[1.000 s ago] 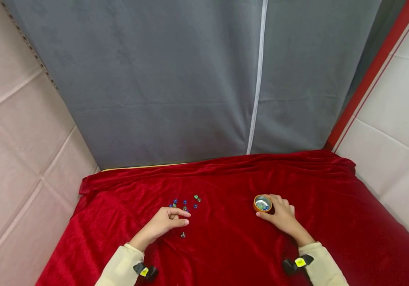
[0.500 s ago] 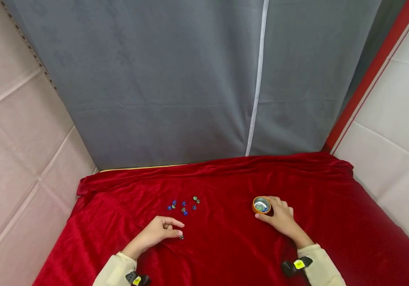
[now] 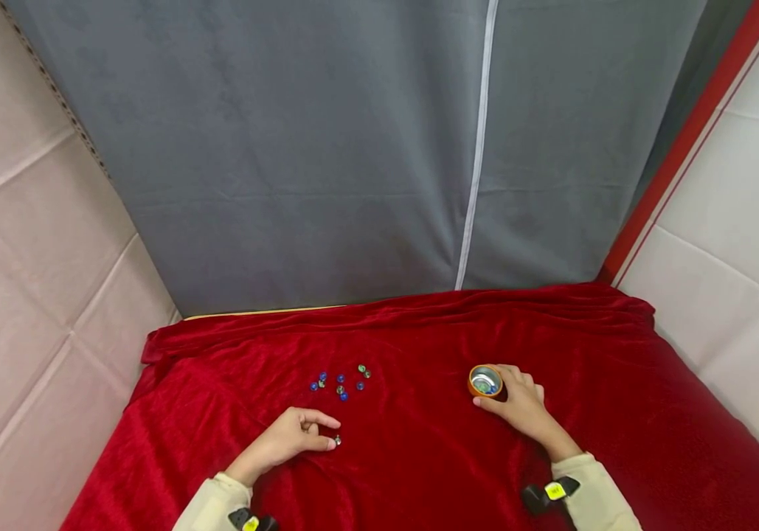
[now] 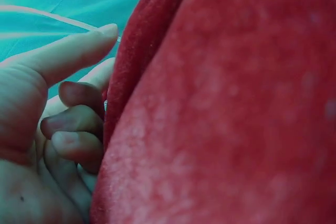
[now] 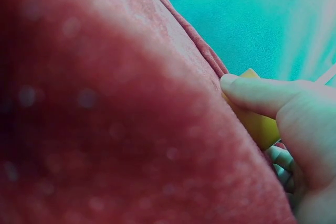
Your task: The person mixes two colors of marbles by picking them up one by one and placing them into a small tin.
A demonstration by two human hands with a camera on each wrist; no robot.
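One near marble (image 3: 338,440) lies at the left hand (image 3: 294,434), thumb and forefinger parted; the right hand (image 3: 521,400) grips an orange cup (image 3: 473,390).

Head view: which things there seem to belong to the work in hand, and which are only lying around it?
Likely part of the work:
left hand, its thumb at a clear-and-dark glass marble
loose blue and green glass marbles
round orange tin, silvery inside, gripped by the right hand

Apparently surroundings:
red velvet cloth
grey fabric curtain
black-and-yellow wrist devices
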